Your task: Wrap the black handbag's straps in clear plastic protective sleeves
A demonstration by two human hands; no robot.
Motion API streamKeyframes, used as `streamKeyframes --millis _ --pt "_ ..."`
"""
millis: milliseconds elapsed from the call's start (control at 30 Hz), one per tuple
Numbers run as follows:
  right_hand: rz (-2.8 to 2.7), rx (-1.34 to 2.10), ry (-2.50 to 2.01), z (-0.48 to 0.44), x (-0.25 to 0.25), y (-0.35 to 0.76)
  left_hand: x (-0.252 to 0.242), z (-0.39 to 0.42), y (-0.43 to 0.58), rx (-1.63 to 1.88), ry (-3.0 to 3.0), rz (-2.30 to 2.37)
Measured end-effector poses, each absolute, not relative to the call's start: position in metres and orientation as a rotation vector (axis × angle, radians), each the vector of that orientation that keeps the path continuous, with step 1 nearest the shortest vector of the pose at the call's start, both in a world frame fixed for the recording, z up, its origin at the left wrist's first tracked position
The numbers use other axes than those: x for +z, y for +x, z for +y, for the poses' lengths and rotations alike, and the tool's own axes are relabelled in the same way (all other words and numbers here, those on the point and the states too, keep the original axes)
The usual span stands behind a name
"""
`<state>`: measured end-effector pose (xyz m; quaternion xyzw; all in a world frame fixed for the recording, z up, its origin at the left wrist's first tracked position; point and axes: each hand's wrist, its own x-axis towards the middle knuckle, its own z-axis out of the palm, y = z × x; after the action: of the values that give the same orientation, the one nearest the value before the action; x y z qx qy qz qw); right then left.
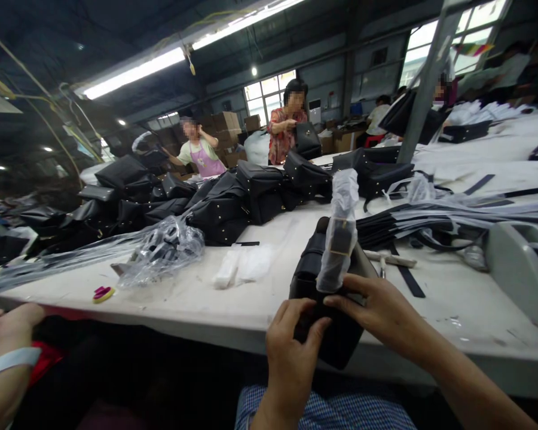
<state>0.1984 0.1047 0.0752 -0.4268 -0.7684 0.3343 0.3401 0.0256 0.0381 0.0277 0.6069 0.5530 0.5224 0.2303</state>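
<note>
A black handbag [307, 263] is tilted at the table's front edge, right before me. Standing up across it is a strap-like piece in a cloudy white plastic wrapper [341, 230], with a darker band showing through. My left hand [291, 337] is closed on the bag's near side, thumb and fingers bent toward each other. With thumb and forefinger, my right hand [374, 304] grips the bag just beside the wrapper's lower end. Its other fingers are hidden behind the bag.
Black bags [224, 206] are heaped along the table [197, 301]. A hammer [392, 260], black straps [403, 221], clear plastic [165, 251], white sheets [246, 266], a tape roll [103, 294] and a grey machine [520, 269] lie around. A co-worker's arm [13, 346] is at left; others stand opposite.
</note>
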Motion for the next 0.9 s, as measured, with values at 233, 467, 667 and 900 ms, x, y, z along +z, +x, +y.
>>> streamKeyframes --millis 233,467,667,900 --pt "-1.966 1.018 -0.988 0.107 0.078 0.202 0.04 0.048 0.023 1.442 1.466 1.476" --pt "-1.939 0.912 -1.005 0.111 0.084 0.2 0.038 0.059 0.025 1.456 1.31 1.37" --pt "-1.856 0.944 -1.122 0.117 0.082 0.192 0.044 0.062 0.02 1.404 1.406 1.377" --pt "-1.775 1.102 -1.068 0.12 0.075 0.195 0.04 0.057 0.013 1.3 1.471 1.425"
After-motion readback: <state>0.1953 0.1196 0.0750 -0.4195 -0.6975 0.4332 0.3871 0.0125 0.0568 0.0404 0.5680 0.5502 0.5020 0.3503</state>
